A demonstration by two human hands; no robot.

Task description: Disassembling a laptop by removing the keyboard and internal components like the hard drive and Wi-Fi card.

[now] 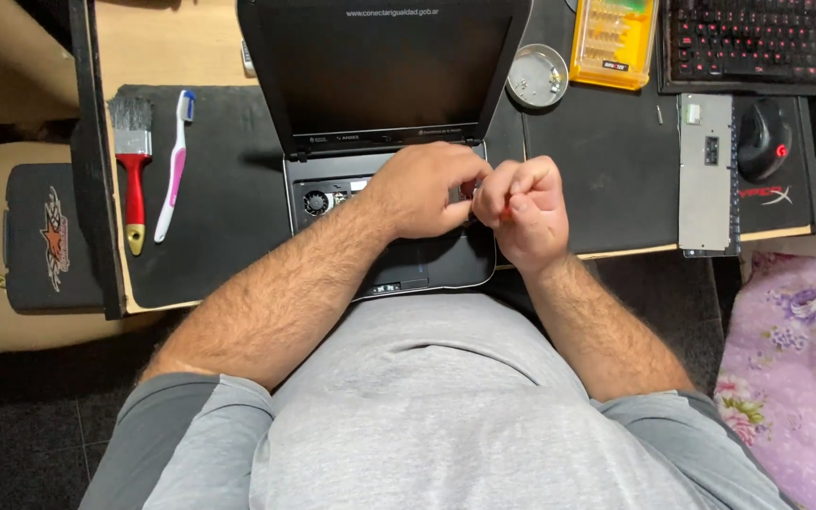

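Note:
A black laptop (332,203) lies open on the desk mat with its keyboard removed, so a fan (316,201) and inner parts show. Both hands meet over its right half. My left hand (424,192) curls its fingers against the right hand, pinching at a small red-handled tool (469,189). Closed in a fist around the same tool is my right hand (523,212), where a bit of red shows between the fingers. The tool's tip and the spot it touches are hidden by the hands.
A red-handled paintbrush (131,161) and a pink-and-white toothbrush (174,161) lie at the left of the mat. A round metal dish (537,76) and a yellow bit kit (613,42) sit behind. To the right are a detached keyboard panel (707,175), a mouse (764,137) and a backlit keyboard (762,42).

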